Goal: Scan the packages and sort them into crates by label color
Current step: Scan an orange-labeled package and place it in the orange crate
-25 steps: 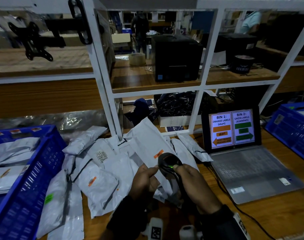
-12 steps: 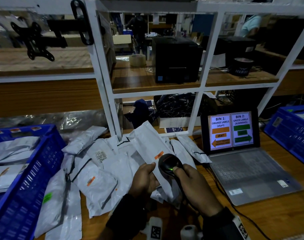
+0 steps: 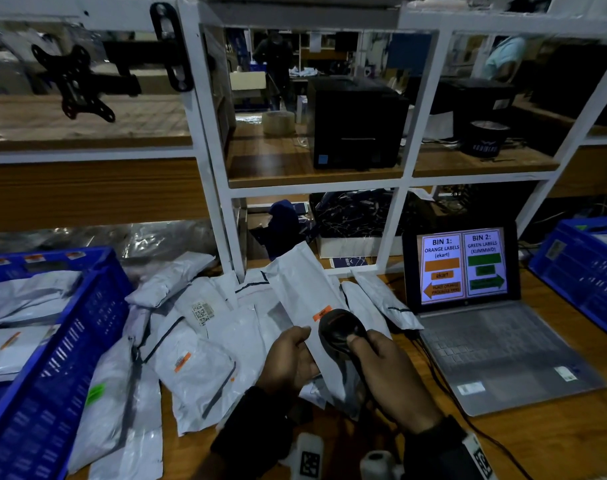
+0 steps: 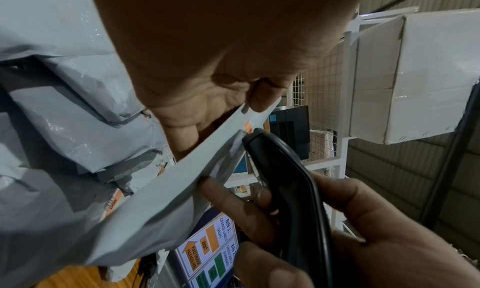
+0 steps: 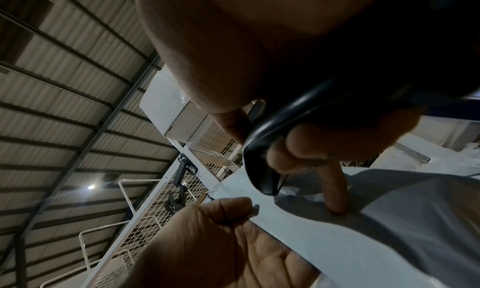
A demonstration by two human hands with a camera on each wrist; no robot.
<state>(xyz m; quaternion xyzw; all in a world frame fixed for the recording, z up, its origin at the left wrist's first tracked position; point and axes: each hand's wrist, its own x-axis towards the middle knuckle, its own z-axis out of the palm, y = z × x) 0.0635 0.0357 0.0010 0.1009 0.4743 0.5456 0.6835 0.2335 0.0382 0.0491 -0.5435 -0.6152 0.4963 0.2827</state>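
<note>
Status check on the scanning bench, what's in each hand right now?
Left hand holds white package, orange label. Right hand grips scanner close over it. Nothing blocking.

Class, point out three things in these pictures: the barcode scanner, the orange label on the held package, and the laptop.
barcode scanner [image 3: 341,332], head view, on its rounded black head.
orange label [image 3: 322,312], head view, middle of the strip.
laptop [image 3: 463,265], head view, on the lit screen.

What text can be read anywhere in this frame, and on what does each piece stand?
Open grey laptop's screen, left panel: "BIN 1: ORANGE LABELS (ekart)", "ekart"; arrow text blurred.
Same screen, right panel: "BIN 2: GREEN LABELS"; bracketed word and green boxes unreadable.
Small orange label on the held white plastic mailer: too small.
Barcode sticker on a piled mailer: unreadable.
</note>
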